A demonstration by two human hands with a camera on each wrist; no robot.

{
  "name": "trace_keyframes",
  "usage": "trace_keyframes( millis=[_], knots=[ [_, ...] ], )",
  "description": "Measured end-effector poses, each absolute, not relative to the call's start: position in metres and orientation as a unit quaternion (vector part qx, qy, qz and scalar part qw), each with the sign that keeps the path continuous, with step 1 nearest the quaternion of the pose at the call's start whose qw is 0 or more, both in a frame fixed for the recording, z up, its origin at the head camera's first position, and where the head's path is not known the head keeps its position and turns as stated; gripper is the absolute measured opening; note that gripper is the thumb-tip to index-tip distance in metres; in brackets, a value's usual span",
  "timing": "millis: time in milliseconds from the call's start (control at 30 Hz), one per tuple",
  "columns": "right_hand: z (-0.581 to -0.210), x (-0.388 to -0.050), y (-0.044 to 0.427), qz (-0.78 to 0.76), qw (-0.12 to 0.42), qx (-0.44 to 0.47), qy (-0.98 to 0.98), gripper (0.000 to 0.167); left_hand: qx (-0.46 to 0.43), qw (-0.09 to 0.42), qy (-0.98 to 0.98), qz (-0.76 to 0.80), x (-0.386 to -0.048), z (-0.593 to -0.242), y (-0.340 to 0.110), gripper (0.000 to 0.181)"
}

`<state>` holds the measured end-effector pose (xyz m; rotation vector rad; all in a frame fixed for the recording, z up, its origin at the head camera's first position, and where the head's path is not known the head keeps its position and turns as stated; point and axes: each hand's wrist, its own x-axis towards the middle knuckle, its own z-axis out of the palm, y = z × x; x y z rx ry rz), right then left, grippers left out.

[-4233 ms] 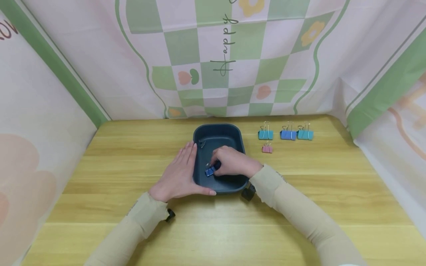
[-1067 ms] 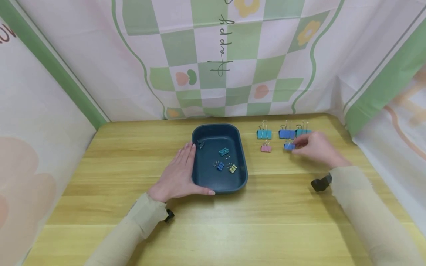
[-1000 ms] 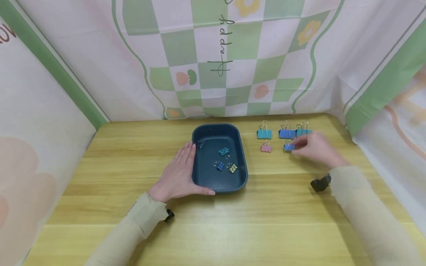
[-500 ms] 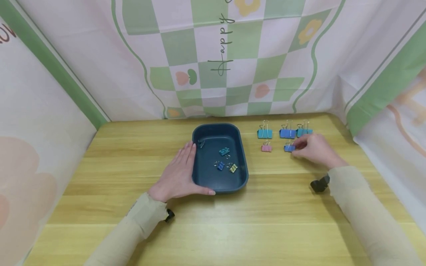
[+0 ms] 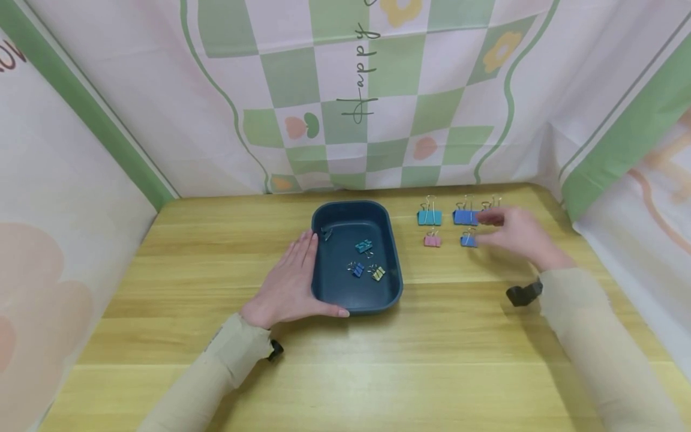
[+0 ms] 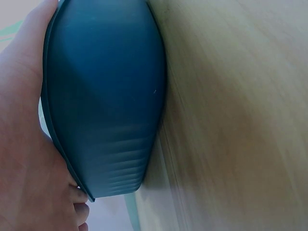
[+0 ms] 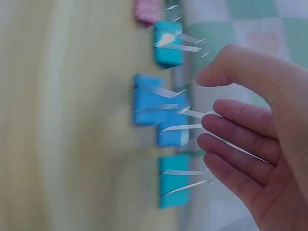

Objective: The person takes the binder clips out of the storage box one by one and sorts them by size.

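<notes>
My left grip and right grip are bare beyond beige sleeves with crinkled cuffs; a black device juts from the left cuff, an angular black block from the right.

Worktop edge by the checked cloth is lined with teal clip, blue clip, second teal clip. Another blue clip and a cropped pink clip are set farther in from that edge. Right hand is held near the wire handles, fingers loosely extended; contact can't be told.
</notes>
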<state>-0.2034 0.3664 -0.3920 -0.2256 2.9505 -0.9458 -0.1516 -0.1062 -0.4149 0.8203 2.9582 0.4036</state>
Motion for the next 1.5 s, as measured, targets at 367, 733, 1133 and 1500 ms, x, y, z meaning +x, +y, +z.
trace_keyframes(
  millis=[367,733,1133,1500],
  knots=[
    [-0.346,-0.192,0.324,-0.265,-0.058,-0.137,0.953,0.050,0.265,0.024,0.955,0.133,-0.151,-0.414,-0.107,0.155],
    [-0.333,-0.185,0.275,-0.243,-0.090,-0.216,0.942,0.052,0.266,0.021,0.954,0.137,-0.152,-0.415,-0.107,0.155],
    [-0.344,-0.188,0.223,-0.250,-0.049,-0.303,0.918,0.047,0.263,0.028,0.955,0.134,-0.153,-0.415,-0.107,0.155],
    [-0.362,-0.201,0.184,-0.223,0.003,-0.325,0.919,0.046,0.267,0.026,0.955,0.125,-0.153,-0.415,-0.107,0.154]
  ],
)
